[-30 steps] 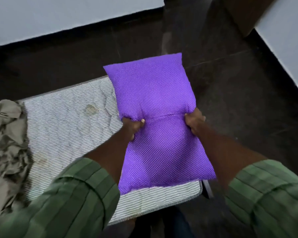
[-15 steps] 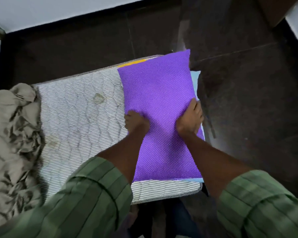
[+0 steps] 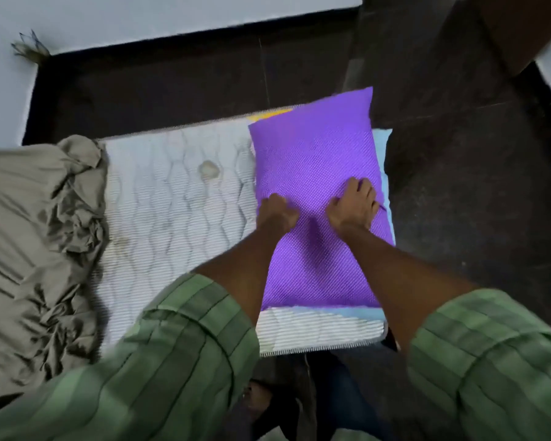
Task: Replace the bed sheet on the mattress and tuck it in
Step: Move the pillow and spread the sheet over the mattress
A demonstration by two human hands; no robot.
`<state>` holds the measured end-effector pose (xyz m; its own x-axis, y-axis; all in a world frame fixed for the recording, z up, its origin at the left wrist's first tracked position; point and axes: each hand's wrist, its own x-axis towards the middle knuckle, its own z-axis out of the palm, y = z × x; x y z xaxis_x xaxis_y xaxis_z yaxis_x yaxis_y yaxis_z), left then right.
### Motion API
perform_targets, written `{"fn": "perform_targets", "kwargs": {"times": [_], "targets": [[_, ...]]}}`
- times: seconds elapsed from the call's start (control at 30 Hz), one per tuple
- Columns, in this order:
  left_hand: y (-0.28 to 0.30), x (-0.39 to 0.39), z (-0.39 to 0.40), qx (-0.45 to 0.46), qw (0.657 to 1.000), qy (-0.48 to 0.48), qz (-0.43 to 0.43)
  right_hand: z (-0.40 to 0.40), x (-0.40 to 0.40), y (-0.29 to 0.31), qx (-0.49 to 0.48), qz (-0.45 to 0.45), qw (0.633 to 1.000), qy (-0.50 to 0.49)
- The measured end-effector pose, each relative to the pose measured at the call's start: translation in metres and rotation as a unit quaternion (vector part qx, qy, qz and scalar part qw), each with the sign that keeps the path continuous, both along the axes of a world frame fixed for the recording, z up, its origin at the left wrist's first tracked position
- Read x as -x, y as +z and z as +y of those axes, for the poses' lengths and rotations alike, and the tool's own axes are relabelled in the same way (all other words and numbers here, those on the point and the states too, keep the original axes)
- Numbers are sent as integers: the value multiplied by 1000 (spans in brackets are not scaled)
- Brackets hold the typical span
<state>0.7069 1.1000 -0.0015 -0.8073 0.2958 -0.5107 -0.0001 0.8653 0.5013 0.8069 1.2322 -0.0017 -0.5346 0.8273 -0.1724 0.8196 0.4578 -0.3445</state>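
The purple pillow (image 3: 315, 173) has come down from the air onto the mattress's (image 3: 178, 211) right end. The left hand (image 3: 275, 213) is fisted, the right hand (image 3: 353, 205) curled on it (grip unclear). The bunched sheet (image 3: 35, 249) lies left, still unreplaced.

light: dim, soft | blur: motion smear throughout | edges: bowed, perhaps wide-lens | floor (image 3: 458, 186): faint sheen

You wore a green striped shirt, its sleeves (image 3: 185, 338) rolled up, forearms bare above the mattress (image 3: 172, 202).
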Motion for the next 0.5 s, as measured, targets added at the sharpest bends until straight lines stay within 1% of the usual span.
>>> {"fn": "perform_targets", "kwargs": {"times": [0.13, 0.2, 0.23, 0.27, 0.3, 0.33, 0.37, 0.4, 0.43, 0.47, 0.5], "targets": [[-21, 8, -6, 16, 1000, 19, -1, -2, 14, -8, 18, -10, 999, -33], [-32, 19, 1, 37, 998, 41, -9, 9, 25, -13, 53, -16, 997, -60], [-36, 22, 3, 42, 996, 68, -31, 16, 29, -18, 77, -21, 993, -83], [-52, 27, 3, 27, 991, 116, -62, 23, 30, -22, 98, -26, 989, -110], [-65, 32, 1, -11, 978, 178, -107, 30, 29, -27, 114, -33, 983, -138], [-79, 37, 1, -64, 953, 247, -161, 39, 27, -33, 127, -45, 977, -164], [-87, 37, -1, -98, 919, 299, -238, 48, 23, -40, 135, -57, 972, -181], [-98, 38, -2, -138, 888, 312, -308, 59, 17, -47, 140, -65, 969, -191], [-98, 33, 1, -164, 888, 285, -322, 70, 9, -56, 143, -61, 968, -195], [-99, 30, 7, -194, 892, 263, -311, 80, 1, -64, 144, -39, 970, -193], [-101, 27, 16, -187, 914, 242, -265, 90, -7, -71, 139, -7, 972, -191]]}}
